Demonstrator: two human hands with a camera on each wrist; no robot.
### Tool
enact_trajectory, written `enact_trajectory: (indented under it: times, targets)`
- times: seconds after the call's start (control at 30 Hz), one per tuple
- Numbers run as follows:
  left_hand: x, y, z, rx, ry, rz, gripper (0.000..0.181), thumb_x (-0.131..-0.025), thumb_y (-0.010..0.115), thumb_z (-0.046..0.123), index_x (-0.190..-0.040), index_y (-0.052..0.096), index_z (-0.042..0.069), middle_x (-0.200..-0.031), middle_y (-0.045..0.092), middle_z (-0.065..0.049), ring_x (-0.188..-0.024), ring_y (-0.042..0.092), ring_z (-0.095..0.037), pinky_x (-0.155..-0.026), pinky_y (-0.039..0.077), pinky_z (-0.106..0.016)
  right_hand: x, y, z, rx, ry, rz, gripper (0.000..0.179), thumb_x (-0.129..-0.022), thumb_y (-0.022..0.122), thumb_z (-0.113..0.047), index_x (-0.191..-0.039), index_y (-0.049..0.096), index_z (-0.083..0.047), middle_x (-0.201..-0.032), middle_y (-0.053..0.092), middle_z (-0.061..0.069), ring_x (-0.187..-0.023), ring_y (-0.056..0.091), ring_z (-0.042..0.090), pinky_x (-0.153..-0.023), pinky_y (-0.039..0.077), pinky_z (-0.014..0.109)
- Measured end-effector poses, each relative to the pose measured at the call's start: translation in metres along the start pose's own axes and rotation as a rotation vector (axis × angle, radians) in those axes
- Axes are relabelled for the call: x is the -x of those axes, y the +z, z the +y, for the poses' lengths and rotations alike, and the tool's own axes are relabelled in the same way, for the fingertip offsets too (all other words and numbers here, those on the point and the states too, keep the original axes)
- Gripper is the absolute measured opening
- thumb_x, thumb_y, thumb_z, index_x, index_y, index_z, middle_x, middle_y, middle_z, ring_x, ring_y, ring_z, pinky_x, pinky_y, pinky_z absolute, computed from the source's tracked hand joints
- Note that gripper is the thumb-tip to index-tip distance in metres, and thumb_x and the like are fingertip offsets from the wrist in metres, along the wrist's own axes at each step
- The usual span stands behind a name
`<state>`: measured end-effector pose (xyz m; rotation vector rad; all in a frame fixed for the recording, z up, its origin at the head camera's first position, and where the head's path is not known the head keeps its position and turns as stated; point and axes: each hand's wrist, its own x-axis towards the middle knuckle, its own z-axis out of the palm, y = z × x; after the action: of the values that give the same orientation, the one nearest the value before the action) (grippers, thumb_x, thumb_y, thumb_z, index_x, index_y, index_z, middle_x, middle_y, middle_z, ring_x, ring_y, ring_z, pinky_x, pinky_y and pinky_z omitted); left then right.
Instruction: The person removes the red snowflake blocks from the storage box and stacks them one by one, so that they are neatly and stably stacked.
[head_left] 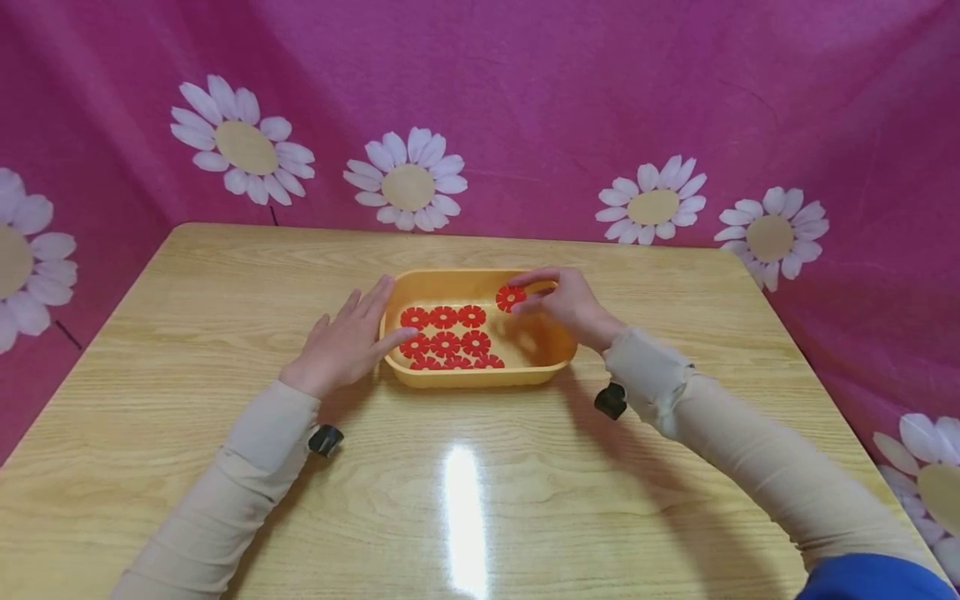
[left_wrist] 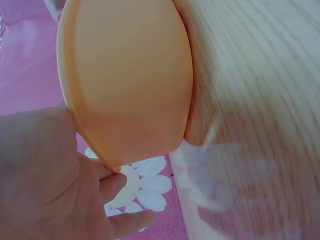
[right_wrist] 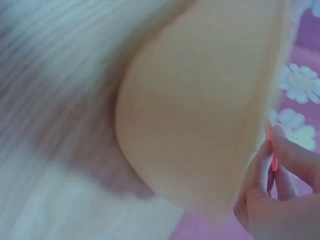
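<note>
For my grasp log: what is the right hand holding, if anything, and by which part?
The right hand pinches a red notched disc by its edge, between thumb and fingers.

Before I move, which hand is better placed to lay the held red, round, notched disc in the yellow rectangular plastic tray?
Right hand, most likely: its fingers pinch the disc over the right half of the tray. The left hand rests against the tray's left end and holds no disc.
</note>
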<state>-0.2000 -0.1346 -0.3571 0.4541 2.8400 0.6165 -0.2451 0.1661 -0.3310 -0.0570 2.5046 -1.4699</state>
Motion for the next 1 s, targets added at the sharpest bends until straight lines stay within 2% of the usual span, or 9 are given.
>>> enact_trajectory:
  times: [0.1,0.3,0.4,0.53,0.63,0.8,0.9,1.0]
  targets:
    - [-0.001,0.000,0.000,-0.001,0.008,0.000,0.085,-0.099,0.036,0.063,-0.159,-0.003,0.017,-0.165,-0.003,-0.004,-0.148,0.004,-0.040,-0.106,0.010,-0.075,0.007,-0.017,-0.003,-0.049,-0.020,-0.002,0.041,-0.085,0.075,-0.001,-0.125,0.067,-0.004,-0.132,0.060,0.010,-0.095,0.066,0.017,-0.095,0.048,0.033]
    - [0.000,-0.001,0.000,-0.006,0.010,-0.004,0.084,-0.099,0.037,0.061,-0.158,-0.004,0.017,-0.165,-0.003,-0.004,-0.148,0.003,-0.039,-0.106,0.010,-0.075,0.024,-0.056,0.003,-0.083,-0.016,0.061,0.045,-0.086,0.076,-0.008,-0.129,0.065,-0.005,-0.123,0.067,0.008,-0.095,0.066,0.012,-0.104,0.043,0.040]
    - [0.000,-0.001,-0.001,-0.006,0.009,-0.003,0.084,-0.100,0.038,0.060,-0.158,-0.004,0.017,-0.165,-0.004,-0.004,-0.148,0.003,-0.039,-0.106,0.010,-0.075,0.032,-0.073,0.014,-0.094,-0.003,0.089,0.048,-0.087,0.076,-0.012,-0.132,0.062,-0.005,-0.121,0.067,0.006,-0.095,0.065,0.010,-0.101,0.044,0.036]
    - [-0.001,-0.001,0.000,0.001,0.005,-0.007,0.085,-0.099,0.039,0.060,-0.158,-0.004,0.017,-0.165,-0.004,-0.003,-0.148,0.002,-0.038,-0.107,0.009,-0.074,0.039,-0.088,0.036,-0.075,0.017,0.119,0.051,-0.088,0.075,-0.017,-0.135,0.059,-0.004,-0.116,0.067,0.005,-0.096,0.061,0.011,-0.088,0.049,0.024]
    - [-0.001,-0.001,0.000,0.006,0.004,-0.006,0.085,-0.099,0.039,0.060,-0.159,-0.003,0.017,-0.165,-0.004,-0.003,-0.148,0.003,-0.037,-0.107,0.010,-0.074,0.041,-0.092,0.055,-0.019,0.031,0.109,0.050,-0.090,0.073,-0.017,-0.135,0.058,-0.002,-0.117,0.066,0.009,-0.104,0.056,0.015,-0.088,0.048,0.023]
    - [0.000,-0.001,0.000,0.003,0.006,0.000,0.084,-0.099,0.039,0.059,-0.159,-0.003,0.016,-0.165,-0.003,-0.004,-0.148,0.004,-0.038,-0.107,0.010,-0.075,0.041,-0.087,0.081,0.049,0.096,0.076,0.046,-0.089,0.072,-0.012,-0.131,0.061,0.001,-0.128,0.060,0.022,-0.122,0.046,0.027,-0.103,0.036,0.036]
    - [0.001,0.000,0.000,-0.001,0.006,0.000,0.084,-0.100,0.039,0.059,-0.158,-0.003,0.016,-0.165,-0.003,-0.004,-0.148,0.004,-0.038,-0.106,0.010,-0.075,0.040,-0.082,0.091,0.056,0.149,0.064,0.047,-0.088,0.073,-0.012,-0.131,0.060,0.001,-0.133,0.057,0.023,-0.126,0.043,0.031,-0.106,0.032,0.041]
    - [0.001,0.000,-0.001,-0.004,0.007,0.004,0.085,-0.099,0.039,0.059,-0.158,-0.003,0.016,-0.165,-0.002,-0.005,-0.148,0.004,-0.038,-0.106,0.011,-0.075,0.038,-0.080,0.099,0.067,0.196,0.052,0.049,-0.088,0.073,-0.013,-0.134,0.059,0.000,-0.136,0.055,0.022,-0.123,0.044,0.031,-0.103,0.037,0.037]
